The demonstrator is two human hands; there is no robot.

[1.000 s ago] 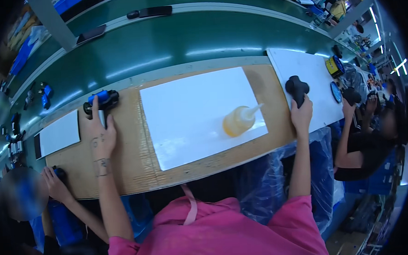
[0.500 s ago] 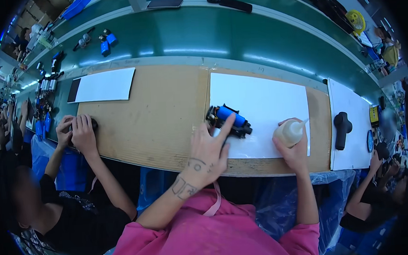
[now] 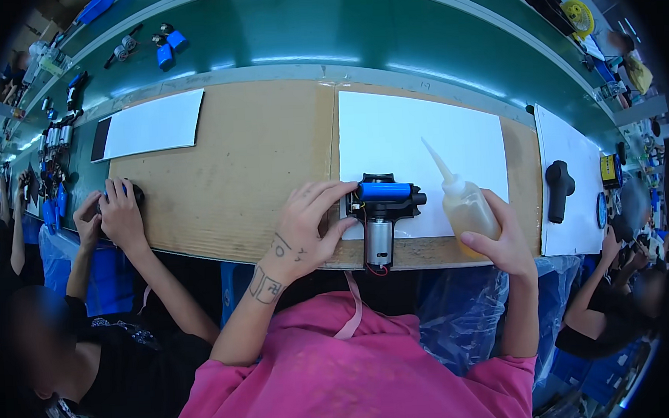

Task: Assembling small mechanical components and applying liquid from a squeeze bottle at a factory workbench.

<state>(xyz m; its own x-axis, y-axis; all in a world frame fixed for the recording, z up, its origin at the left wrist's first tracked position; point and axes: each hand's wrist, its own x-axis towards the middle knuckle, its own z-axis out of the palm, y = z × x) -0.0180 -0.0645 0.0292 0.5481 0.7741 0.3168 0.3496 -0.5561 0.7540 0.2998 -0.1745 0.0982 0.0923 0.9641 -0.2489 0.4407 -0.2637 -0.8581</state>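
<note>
My left hand (image 3: 305, 229) pinches the left end of a black device housing between thumb and fingers. This opened housing (image 3: 406, 209) carries a blue cylindrical battery (image 3: 386, 192) across its top and a silver motor (image 3: 380, 243) pointing toward me, with a red wire at the motor's near end. It rests over the near edge of a white sheet (image 3: 420, 114), the motor reaching over the table edge. In my right hand (image 3: 508, 234) is a translucent squeeze bottle (image 3: 471, 209) of pale yellowish liquid. The bottle leans left, its long thin nozzle pointing up and away, apart from the housing.
A finished-looking black handheld device (image 3: 559, 191) lies on another white board (image 3: 573, 143) at right. To the left, a co-worker's hands (image 3: 115, 213) hold a dark part by a white panel (image 3: 156, 124). Blue batteries (image 3: 171, 49) and motors sit on the green bench.
The housing has turned so its motor points toward me. My left hand has shifted to its left end. The bottle has swung from pointing right to nozzle up and left.
</note>
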